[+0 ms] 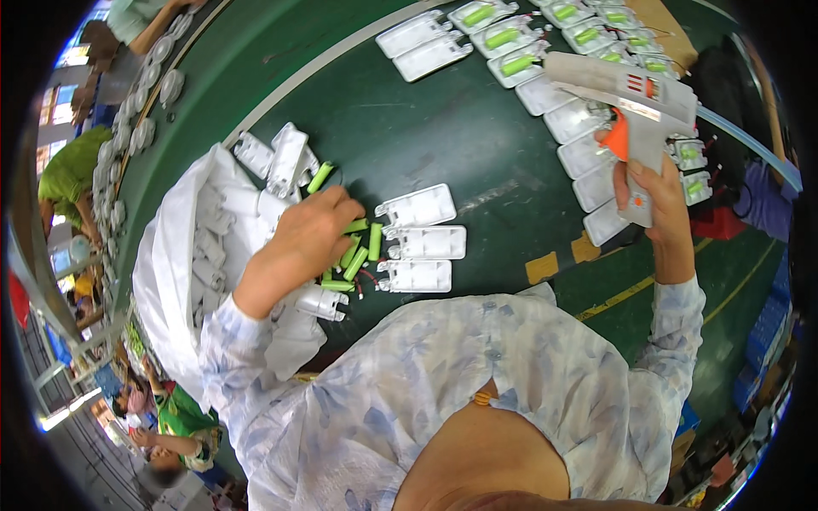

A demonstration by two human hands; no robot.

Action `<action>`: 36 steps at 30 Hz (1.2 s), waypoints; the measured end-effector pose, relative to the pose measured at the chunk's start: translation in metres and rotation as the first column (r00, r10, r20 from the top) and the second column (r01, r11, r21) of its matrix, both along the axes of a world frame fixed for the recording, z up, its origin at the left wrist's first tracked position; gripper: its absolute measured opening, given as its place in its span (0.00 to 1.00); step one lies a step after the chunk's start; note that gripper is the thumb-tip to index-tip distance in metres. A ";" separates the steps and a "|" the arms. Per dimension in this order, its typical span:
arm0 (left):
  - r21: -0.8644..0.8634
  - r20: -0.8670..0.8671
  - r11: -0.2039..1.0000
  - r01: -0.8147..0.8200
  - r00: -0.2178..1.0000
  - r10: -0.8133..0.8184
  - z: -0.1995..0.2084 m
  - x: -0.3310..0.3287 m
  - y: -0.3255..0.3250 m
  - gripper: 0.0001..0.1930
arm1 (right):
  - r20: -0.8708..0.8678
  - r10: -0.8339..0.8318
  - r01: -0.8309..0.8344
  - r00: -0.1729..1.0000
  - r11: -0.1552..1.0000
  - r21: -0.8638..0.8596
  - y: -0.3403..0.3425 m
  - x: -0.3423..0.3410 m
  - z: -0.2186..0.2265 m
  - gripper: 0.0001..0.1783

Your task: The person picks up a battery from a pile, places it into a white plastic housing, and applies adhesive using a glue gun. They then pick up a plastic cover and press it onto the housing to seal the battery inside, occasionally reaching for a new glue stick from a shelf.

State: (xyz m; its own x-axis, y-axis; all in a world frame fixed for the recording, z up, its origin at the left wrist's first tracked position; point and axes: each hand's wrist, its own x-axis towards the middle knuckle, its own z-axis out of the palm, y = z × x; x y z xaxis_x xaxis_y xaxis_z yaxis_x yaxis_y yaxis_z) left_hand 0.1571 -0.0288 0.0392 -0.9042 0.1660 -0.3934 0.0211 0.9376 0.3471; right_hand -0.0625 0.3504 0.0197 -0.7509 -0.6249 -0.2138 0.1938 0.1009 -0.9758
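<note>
My right hand (659,198) is wrapped round the handle of a pale grey hot glue gun (654,128). The gun has an orange trigger (617,136), and its body points left above rows of white plastic casings (573,122). On the left, my left hand (311,228) reaches palm down over a small pile of green cylindrical batteries (356,262). Its fingers are curled, with the fingertips hidden, so what they hold cannot be made out. Beside the pile, three white casings (419,243) lie in a column on the green table.
A white bag (175,247) of loose white casings stands at the left. Casings fitted with green batteries (518,62) fill the far right, and two bare ones (432,56) lie at the far middle. Brown tape (541,267) marks the near edge. Other people (72,175) sit beyond, at the left.
</note>
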 end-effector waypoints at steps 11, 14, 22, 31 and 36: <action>0.020 -0.123 0.993 -0.120 0.985 0.121 -0.011 -0.019 -0.015 0.05 | 0.032 -0.060 0.061 0.998 0.997 -0.040 0.002 0.006 -0.004 0.32; -0.038 -0.102 0.997 -0.060 0.993 0.056 0.003 -0.017 -0.002 0.04 | 0.029 -0.069 0.069 0.997 0.997 -0.028 0.005 0.005 -0.004 0.33; 0.095 -0.252 0.992 -0.081 0.962 0.102 -0.004 -0.030 -0.019 0.06 | 0.052 -0.073 0.079 0.996 0.990 -0.116 0.011 0.007 -0.005 0.32; 0.872 0.327 0.160 -0.462 0.796 0.510 -0.023 -0.106 0.024 0.11 | 0.113 -0.047 0.042 0.992 0.998 0.047 0.020 0.018 0.011 0.22; 0.527 -0.240 0.840 -0.131 0.925 0.295 -0.051 -0.125 0.039 0.06 | 0.138 -0.047 0.036 0.989 0.996 0.080 0.026 0.019 0.017 0.17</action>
State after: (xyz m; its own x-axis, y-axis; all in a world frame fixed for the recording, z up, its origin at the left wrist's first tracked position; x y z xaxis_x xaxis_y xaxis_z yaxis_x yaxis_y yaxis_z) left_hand 0.0321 0.0106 -0.0123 -0.9985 0.0516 -0.0161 0.0204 0.6357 0.7717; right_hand -0.0434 0.3762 0.0363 -0.7354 -0.5711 -0.3646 0.3329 0.1641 -0.9286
